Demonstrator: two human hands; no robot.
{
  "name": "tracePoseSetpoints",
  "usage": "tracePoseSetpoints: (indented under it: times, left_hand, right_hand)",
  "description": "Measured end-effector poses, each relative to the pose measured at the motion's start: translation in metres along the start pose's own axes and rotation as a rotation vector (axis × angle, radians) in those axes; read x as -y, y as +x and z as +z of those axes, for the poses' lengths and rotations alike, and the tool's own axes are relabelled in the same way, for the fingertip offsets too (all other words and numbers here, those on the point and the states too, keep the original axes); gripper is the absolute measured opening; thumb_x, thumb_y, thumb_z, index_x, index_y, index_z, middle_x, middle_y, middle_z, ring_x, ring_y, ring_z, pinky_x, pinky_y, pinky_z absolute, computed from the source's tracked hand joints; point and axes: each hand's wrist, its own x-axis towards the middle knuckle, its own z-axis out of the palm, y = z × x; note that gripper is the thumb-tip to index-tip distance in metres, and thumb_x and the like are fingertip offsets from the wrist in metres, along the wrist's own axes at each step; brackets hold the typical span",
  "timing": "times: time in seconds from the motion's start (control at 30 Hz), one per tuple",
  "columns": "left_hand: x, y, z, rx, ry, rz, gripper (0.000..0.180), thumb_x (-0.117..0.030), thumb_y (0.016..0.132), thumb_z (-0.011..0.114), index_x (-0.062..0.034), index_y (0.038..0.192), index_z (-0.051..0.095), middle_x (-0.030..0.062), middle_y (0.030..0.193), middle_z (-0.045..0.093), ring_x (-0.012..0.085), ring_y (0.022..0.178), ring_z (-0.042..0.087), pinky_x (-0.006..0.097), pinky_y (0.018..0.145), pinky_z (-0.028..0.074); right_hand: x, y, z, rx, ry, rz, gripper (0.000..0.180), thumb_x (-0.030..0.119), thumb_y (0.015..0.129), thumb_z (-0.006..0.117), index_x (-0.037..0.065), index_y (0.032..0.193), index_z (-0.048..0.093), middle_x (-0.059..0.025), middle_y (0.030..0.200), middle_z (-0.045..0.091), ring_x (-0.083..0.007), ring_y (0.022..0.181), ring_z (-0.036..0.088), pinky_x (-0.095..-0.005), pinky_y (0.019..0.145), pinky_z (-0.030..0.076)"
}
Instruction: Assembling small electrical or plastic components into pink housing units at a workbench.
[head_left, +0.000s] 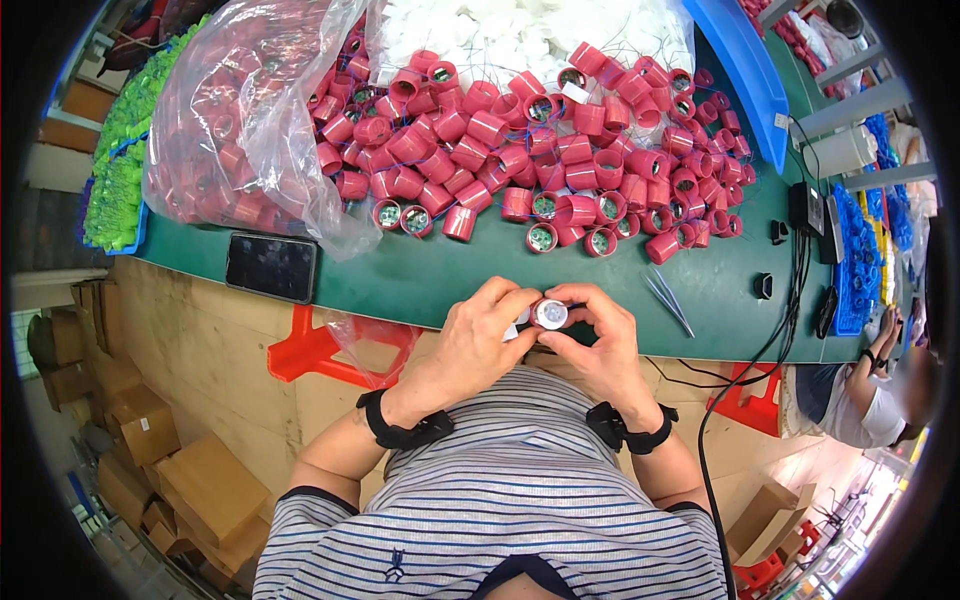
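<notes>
At the table's front edge, both my hands are closed round one small red cylinder (550, 314) with a round white face turned up. My left hand (483, 335) pinches its left side, and a bit of white shows by those fingertips, too small to name. On the other side, my right hand (603, 338) grips it between thumb and fingers. Beyond my hands lies a big heap of red cylinders (485, 128), several showing green circuit boards and thin blue wires. Metal tweezers (669, 302) rest on the table right of my right hand.
A black phone (271, 267) lies on the green table (400, 282) at left, beside a clear plastic bag (240, 130) of red cylinders. White pieces (540, 35) and a blue tray (745, 75) stand behind. Black cables (800, 265) cross the right side; another person (870, 400) sits there.
</notes>
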Motion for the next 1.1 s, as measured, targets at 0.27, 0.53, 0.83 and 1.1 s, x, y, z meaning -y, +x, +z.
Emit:
tracePoseSetpoints:
  times: [0.27,0.53,0.83,1.1]
  left_hand:
    - [0.001,0.005,-0.009,0.081,-0.096,0.005,0.034,-0.006,0.074,0.074,0.0001,0.107,0.065,0.0153,0.088,0.064,0.0335,0.080,0.065,0.038,0.070,0.052]
    - [0.000,0.009,-0.016,0.114,-0.209,0.019,0.032,-0.005,0.071,0.073,0.0014,0.102,0.067,0.0151,0.087,0.066,0.0311,0.076,0.066,0.037,0.068,0.051]
    - [0.003,0.008,-0.021,0.200,-0.244,-0.030,0.032,-0.011,0.077,0.071,-0.0009,0.107,0.067,0.0164,0.091,0.066,0.0352,0.082,0.066,0.041,0.073,0.051]
    - [0.003,0.010,-0.028,0.234,-0.253,-0.026,0.033,-0.009,0.077,0.071,0.0001,0.108,0.067,0.0158,0.091,0.065,0.0339,0.081,0.065,0.040,0.072,0.052]
  right_hand:
    - [0.008,0.003,-0.010,0.086,0.024,0.026,0.036,-0.006,0.073,0.077,0.001,0.106,0.066,-0.0077,0.105,0.066,-0.0133,0.079,0.066,-0.0251,0.069,0.053]
    - [0.009,0.007,-0.014,0.143,0.125,0.080,0.034,-0.005,0.073,0.077,0.001,0.105,0.066,-0.0064,0.104,0.064,-0.0108,0.075,0.063,-0.0242,0.066,0.052]
    - [0.020,0.012,-0.013,0.184,0.127,0.101,0.038,-0.004,0.071,0.078,0.002,0.106,0.066,-0.0047,0.105,0.061,-0.0111,0.078,0.059,-0.0234,0.062,0.050]
    - [0.016,0.013,-0.019,0.282,0.198,0.074,0.034,-0.006,0.077,0.073,-0.001,0.110,0.068,-0.0089,0.108,0.061,-0.0137,0.085,0.063,-0.0247,0.069,0.055]
